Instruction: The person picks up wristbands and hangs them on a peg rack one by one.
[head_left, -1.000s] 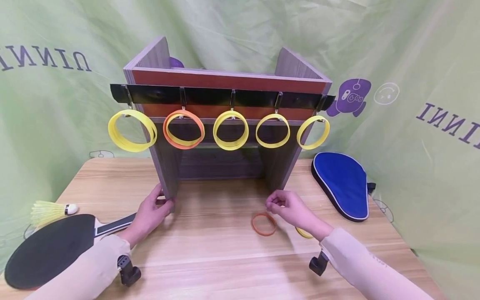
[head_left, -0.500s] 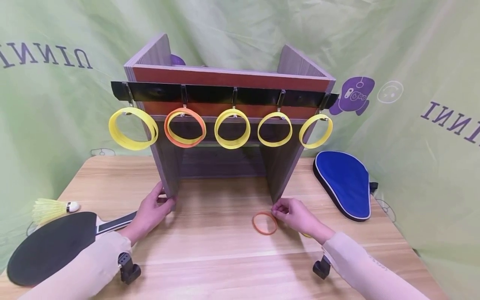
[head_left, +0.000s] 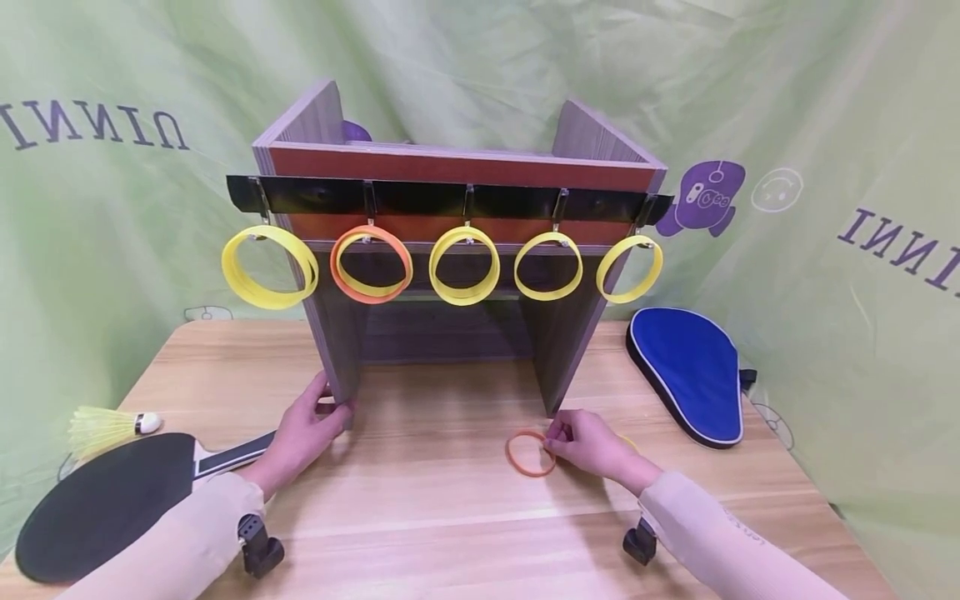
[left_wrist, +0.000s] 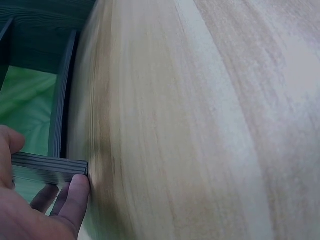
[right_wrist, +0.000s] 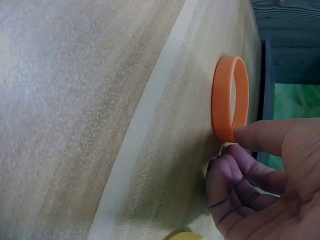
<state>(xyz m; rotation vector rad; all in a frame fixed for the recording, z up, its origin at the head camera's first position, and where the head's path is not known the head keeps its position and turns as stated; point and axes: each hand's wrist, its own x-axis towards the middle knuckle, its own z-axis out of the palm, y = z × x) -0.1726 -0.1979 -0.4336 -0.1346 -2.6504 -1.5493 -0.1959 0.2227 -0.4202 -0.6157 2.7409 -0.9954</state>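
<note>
A grey wood-grain stand (head_left: 337, 333) rises from the table in the head view. My left hand (head_left: 303, 429) grips the lower front edge of its left side panel; the left wrist view has thumb and fingers on opposite faces of that panel (left_wrist: 47, 165). By the foot of the right panel, my right hand (head_left: 592, 446) is beside an orange wristband (head_left: 517, 462) lying on the table. In the right wrist view the thumb tip meets the orange wristband (right_wrist: 220, 100), while the bent fingers stay apart from the thumb. A yellow ring (right_wrist: 185, 235) is mostly hidden by that hand.
Several yellow rings and an orange one hang from hooks on a black bar (head_left: 427, 200) across the stand's front. On the left lie a table tennis bat (head_left: 112, 508) and a yellow shuttlecock (head_left: 105, 425). A blue bat case (head_left: 686, 375) lies right.
My right hand has moved down from the right panel's foot to the orange wristband. My left hand keeps its grip on the left panel.
</note>
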